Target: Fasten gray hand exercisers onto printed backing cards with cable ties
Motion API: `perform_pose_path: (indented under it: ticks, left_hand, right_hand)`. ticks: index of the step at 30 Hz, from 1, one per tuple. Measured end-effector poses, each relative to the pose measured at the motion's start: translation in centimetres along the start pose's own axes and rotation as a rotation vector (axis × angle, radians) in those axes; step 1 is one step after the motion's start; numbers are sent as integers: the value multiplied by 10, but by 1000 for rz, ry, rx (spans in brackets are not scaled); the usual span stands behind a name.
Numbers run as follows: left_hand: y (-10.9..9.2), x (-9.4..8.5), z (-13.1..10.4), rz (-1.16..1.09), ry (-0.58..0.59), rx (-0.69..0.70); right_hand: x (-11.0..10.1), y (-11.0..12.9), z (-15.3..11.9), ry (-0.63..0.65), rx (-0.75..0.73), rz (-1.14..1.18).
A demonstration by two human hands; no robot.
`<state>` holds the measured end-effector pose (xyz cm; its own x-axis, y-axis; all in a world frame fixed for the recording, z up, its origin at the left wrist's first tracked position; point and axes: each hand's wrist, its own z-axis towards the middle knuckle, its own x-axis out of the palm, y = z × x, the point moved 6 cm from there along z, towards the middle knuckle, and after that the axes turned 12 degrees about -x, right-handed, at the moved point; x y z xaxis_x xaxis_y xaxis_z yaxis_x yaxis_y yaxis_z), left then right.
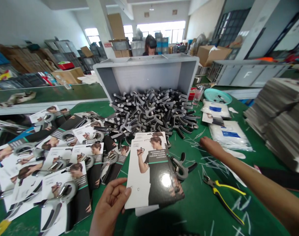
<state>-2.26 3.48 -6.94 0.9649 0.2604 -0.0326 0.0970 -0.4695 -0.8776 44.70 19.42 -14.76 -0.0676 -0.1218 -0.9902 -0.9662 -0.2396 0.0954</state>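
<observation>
My left hand grips the lower left edge of a small stack of printed backing cards, thumb on top. The front card reads "adjustable grip strengthener" and has small holes near its lower left. My right hand is closed, knuckles up, beside loose thin white plastic ties; what its fingers hold is hidden. A loose hand grip strengthener lies just right of the cards, partly behind them. Yellow-and-black cutting pliers lie on the green table below my right forearm.
A tipped grey crate spills a heap of hand grips at the back. Carded grips are piled at left. At right are bags of ties, a teal dish and stacked cardboard. A person is behind the crate.
</observation>
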Motion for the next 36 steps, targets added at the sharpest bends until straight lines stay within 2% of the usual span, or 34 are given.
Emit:
perform_pose_path:
  ticks: [2, 5, 10, 13, 18, 23, 25, 27, 29, 31, 32, 34, 36]
  left_hand:
    - [1, -8, 1, -20, -27, 0]
    - [2, -19, 2, -28, -52, 5]
    - [1, -12, -2, -4, 4, 25]
    - [-4, -11, -2, 69, -34, 80]
    - [-14, -25, 9, 104, -119, 164]
    - [-18, -35, 14, 128, -151, 197]
    - [-34, -36, 4, 211, -224, 341]
    - [-64, -23, -16, 388, -241, 671]
    - [-93, 5, -40, 637, -119, 1067]
    - [-111, 27, -51, 838, -34, 1267]
    - [-117, 35, -51, 897, -3, 1291]
    - [-125, 42, -46, 906, 57, 1249]
    - [-129, 39, -41, 783, 86, 1153]
  right_hand:
    - [1, -3, 5, 9, 21, 57]
    - [-11, -5, 19, -27, 39, 160]
    - [-44, -3, 35, -113, 92, 429]
    - [-60, 14, 32, -163, 86, 666]
    - [-78, 69, 21, -138, -20, 1024]
    - [-91, 130, 16, -53, -140, 1189]
    - [-101, 157, 13, -27, -194, 1217]
    - [-117, 194, 7, 25, -341, 1116]
    - [-141, 237, -6, 23, -580, 842]
    - [-168, 275, -22, -72, -795, 556]
    - [-180, 289, -29, -130, -859, 475]
    - [-199, 304, -36, -198, -911, 456]
    - [-207, 306, -34, -207, -859, 617]
